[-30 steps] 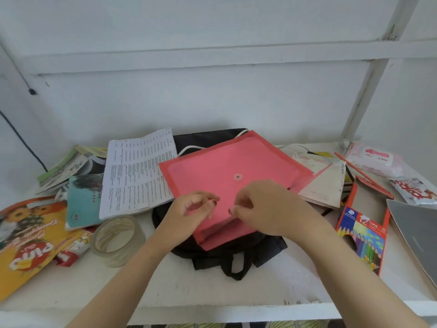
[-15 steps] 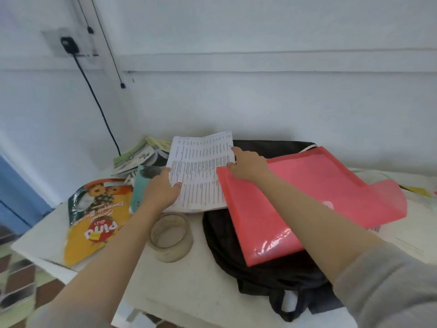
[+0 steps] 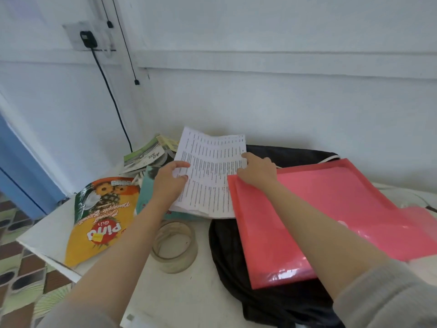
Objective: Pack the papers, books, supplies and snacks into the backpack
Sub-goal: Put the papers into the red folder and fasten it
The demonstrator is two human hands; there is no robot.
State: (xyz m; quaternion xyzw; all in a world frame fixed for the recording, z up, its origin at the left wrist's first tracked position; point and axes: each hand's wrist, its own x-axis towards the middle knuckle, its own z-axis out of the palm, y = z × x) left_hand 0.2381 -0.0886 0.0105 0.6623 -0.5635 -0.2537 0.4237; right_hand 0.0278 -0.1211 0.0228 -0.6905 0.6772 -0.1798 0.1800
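White table, bare wall. We note the papers mid-frame, long axis running up-frame; left hand and right hand pinch opposite edges.

2 grey sleeves: left sleeve, right sleeve, ending approx at elbows; left hand & right hand bare.

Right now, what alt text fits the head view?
The left hand and right hand grip a printed sheet beside a red folder lying on a black backpack. A tape roll and yellow snack bag sit on the white table.
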